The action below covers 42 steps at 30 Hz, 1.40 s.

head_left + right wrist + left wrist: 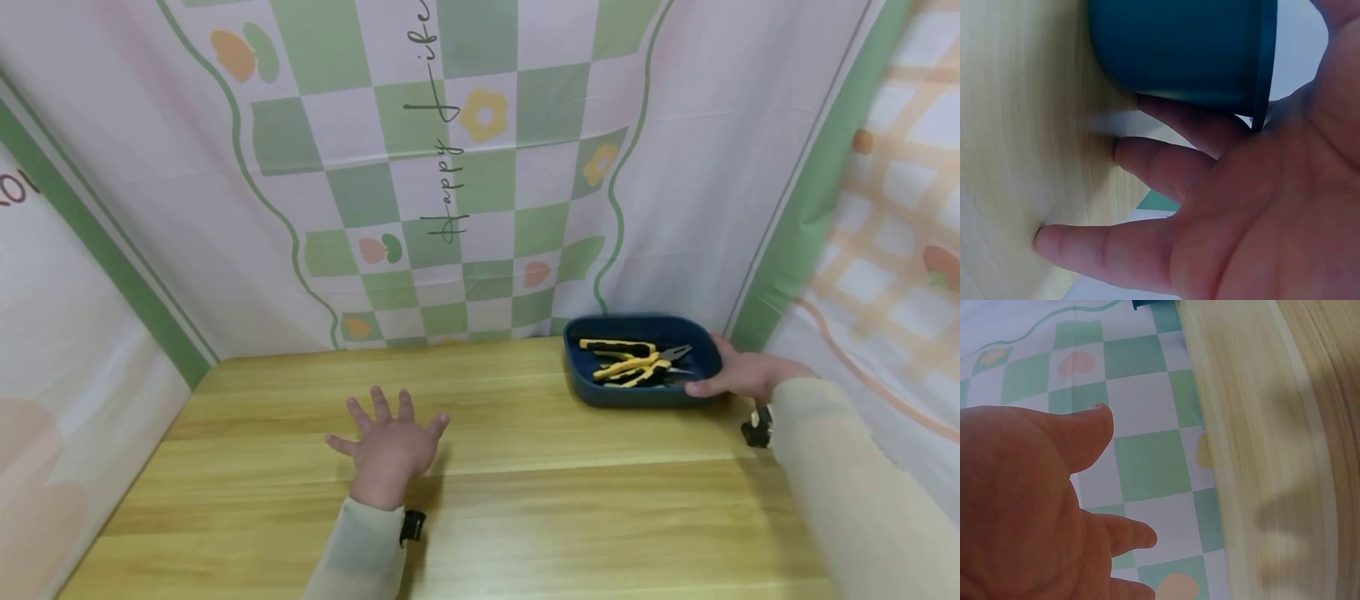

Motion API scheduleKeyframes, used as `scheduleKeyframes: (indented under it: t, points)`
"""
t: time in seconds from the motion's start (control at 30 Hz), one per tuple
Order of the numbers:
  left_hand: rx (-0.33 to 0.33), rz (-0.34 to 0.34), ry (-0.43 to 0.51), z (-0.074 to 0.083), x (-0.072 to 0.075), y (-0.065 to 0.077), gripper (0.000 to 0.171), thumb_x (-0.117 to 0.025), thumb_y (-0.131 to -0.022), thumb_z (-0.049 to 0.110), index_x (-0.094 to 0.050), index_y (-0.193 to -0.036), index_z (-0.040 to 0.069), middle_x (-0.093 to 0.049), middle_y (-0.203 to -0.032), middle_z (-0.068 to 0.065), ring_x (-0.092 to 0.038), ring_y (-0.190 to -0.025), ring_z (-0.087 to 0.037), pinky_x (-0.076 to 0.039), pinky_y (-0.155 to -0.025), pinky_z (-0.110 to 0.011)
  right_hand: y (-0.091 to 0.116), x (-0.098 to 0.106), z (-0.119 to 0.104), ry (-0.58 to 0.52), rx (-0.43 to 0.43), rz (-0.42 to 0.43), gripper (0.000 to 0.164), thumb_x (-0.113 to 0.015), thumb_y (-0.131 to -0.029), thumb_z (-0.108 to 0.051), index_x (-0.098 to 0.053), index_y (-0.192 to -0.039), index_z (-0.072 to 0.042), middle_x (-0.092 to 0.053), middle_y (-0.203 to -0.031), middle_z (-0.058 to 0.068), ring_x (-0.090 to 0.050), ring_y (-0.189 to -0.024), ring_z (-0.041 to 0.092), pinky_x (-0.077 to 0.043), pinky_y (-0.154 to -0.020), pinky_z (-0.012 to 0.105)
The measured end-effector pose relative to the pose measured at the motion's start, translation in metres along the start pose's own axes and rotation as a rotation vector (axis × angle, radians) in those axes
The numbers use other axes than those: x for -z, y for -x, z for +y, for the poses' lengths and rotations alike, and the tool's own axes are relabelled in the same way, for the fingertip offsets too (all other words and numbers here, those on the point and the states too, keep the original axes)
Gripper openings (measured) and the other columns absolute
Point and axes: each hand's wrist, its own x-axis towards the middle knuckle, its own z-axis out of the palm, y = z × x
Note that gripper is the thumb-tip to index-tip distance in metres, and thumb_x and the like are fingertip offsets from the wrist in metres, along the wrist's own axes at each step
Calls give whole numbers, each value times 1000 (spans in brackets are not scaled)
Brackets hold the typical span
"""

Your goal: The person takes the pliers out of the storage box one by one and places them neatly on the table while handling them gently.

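Note:
A dark blue plastic bin (622, 398) stands at the back right of the wooden table. Several pliers (637, 363) with yellow and black handles lie jumbled inside it. My right hand (750, 372) is at the bin's right end, its thumb across the front right corner. In the right wrist view, the fingers (1110, 253) are straight and spread beside the bin's wall (1172, 50), with fingertips at the tabletop. My left hand (393, 450) hovers over the left-middle of the table, palm down, fingers spread wide, holding nothing.
The wooden table (510, 533) meets a green and white checked curtain (480, 192) along its back edge. More fabric hangs at the left and right sides. A small black device (757, 427) sits at the right wrist, another (412, 527) at the left.

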Motion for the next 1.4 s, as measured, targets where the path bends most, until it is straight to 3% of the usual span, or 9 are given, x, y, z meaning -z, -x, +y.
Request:
scheduleKeyframes:
  t: [0.5, 1.0, 1.4]
  points:
    - [-3, 8, 23, -1, 5, 3, 91, -16, -81, 78, -17, -150, 19, 8, -152, -18, 19, -129, -50, 15, -78, -77, -2, -13, -9, -27, 18, 1, 120, -71, -84, -30, 34, -136, -4, 33, -137, 34, 23, -122, 56, 1, -93, 70]
    - [-2, -1, 28, -1, 7, 3, 90, -17, -82, 78, -16, -150, 19, 10, -151, -18, 21, -129, -50, 16, -78, -77, -3, -29, -22, 46, 26, 3, 121, -71, -83, -36, 32, -136, -1, 26, -140, 36, 15, -124, 58, -3, -95, 69]
    - [14, -17, 54, -10, 16, 2, 91, -17, -82, 78, -13, -150, 18, 14, -150, -18, 24, -127, -49, 18, -75, -76, -6, -44, -32, -13, 45, 8, 122, -73, -82, -32, 33, -137, -5, 25, -142, 34, 13, -127, 55, -2, -98, 66]
